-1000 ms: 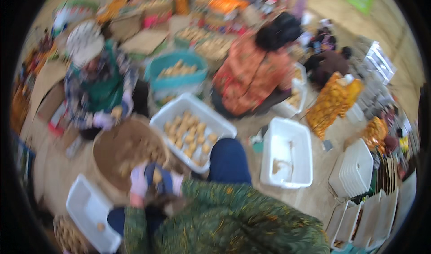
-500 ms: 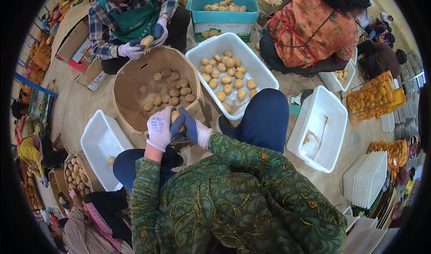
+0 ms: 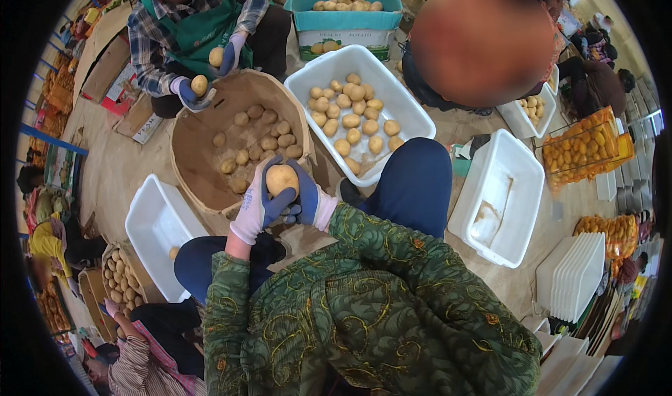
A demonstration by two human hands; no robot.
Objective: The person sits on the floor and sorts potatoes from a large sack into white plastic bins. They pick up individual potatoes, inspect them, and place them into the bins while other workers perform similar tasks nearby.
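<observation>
A round, pale potato (image 3: 282,180) is held up between my two gloved hands. My left hand (image 3: 255,203) wraps its left side, the glove white with blue-grey on the fingers. From the right, my right hand (image 3: 310,199) closes round the same potato in a matching glove. Both hands are over the near rim of a large brown cardboard bin (image 3: 192,165) with several darker potatoes (image 3: 269,143) in it. Just beyond my right hand, a white plastic tub (image 3: 413,109) holds many pale potatoes (image 3: 351,121).
Across the bin, a co-worker in a green apron (image 3: 210,36) holds a potato in each gloved hand. White tubs stand at left (image 3: 157,217) and right (image 3: 514,158). A teal-lined box (image 3: 343,22) of potatoes stands behind. Another person (image 3: 483,43) crouches at far right.
My hands have turned the potato and lifted it so more of its face shows. The co-worker's hands have moved apart, now with one potato in each.
</observation>
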